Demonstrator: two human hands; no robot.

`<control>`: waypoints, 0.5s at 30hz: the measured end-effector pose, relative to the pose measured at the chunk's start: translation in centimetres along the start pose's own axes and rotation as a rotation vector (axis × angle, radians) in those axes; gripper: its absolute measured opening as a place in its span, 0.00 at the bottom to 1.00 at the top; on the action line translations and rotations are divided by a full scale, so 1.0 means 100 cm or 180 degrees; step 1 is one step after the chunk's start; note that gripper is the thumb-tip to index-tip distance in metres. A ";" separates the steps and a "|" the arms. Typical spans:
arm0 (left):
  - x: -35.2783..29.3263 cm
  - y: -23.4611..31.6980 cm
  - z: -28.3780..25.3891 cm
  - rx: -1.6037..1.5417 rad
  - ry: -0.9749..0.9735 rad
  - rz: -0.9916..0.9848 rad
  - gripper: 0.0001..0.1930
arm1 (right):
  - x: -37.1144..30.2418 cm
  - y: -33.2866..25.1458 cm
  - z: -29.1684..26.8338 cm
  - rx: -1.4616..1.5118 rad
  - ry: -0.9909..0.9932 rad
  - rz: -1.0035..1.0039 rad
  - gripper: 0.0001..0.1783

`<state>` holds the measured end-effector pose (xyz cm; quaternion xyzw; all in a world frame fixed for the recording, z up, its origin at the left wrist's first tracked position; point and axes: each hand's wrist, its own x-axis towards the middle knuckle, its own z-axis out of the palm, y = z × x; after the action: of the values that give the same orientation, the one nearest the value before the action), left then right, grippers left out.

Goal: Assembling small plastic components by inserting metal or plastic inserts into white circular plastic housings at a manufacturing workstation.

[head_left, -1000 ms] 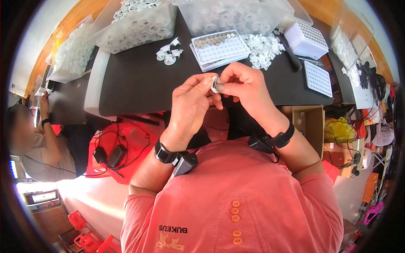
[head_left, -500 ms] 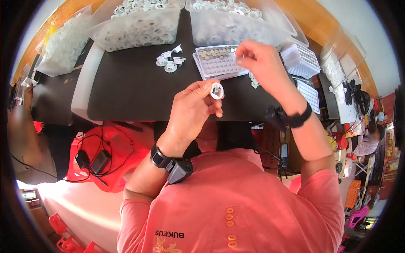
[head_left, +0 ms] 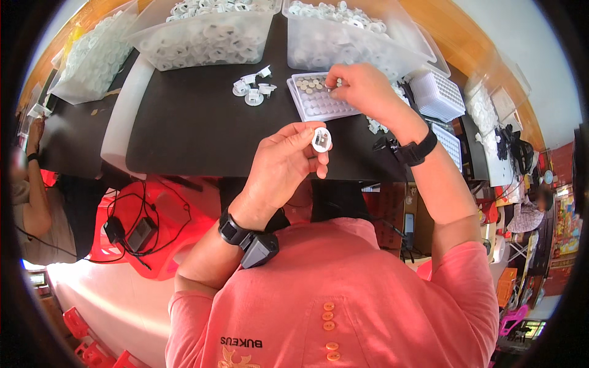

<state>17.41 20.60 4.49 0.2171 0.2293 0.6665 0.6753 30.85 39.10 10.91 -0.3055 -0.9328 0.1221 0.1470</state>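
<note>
Between the thumb and fingers of my left hand (head_left: 282, 156) is a small round white plastic housing (head_left: 321, 140), its open inner side with metal bits facing up. My right hand (head_left: 363, 92) is over a white plastic tray (head_left: 331, 109) with rows of round pockets. Small silvery button cells (head_left: 311, 84) fill the far rows of that tray. The fingertips of my right hand are pinched together at these cells; whatever is between them is too small to make out. Several more white housings (head_left: 254, 97) lie loose on the dark table, left of the tray.
Two clear bins (head_left: 211, 52) (head_left: 350, 52) full of white parts stand at the back. Stacked white trays (head_left: 437, 95) are at the right, and a full clear bag (head_left: 95, 64) is far left. Another person's arm (head_left: 37, 196) is at the left edge.
My right hand has moved slightly left and down onto the cells in the tray, its fingers closing. My left hand keeps hold of the white housing, and the view has shifted a little.
</note>
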 end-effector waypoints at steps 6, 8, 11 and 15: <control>0.001 0.000 0.004 0.0053 -0.0028 0.0082 0.17 | -0.001 0.002 0.011 -0.0407 0.0217 -0.0179 0.09; 0.006 -0.001 0.003 0.0042 0.0019 0.0019 0.17 | -0.005 0.001 0.013 -0.0833 0.0217 -0.0111 0.09; 0.005 -0.003 -0.002 -0.0102 -0.0055 0.0067 0.16 | -0.028 -0.021 0.003 -0.0452 0.0506 -0.0358 0.09; 0.002 -0.005 -0.001 -0.0085 -0.0069 0.0111 0.17 | -0.071 -0.056 0.007 0.0482 0.1131 -0.0564 0.08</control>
<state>17.78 20.78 4.12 0.2192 0.2092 0.6788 0.6689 33.14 30.29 10.66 -0.2271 -0.9036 0.1227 0.3419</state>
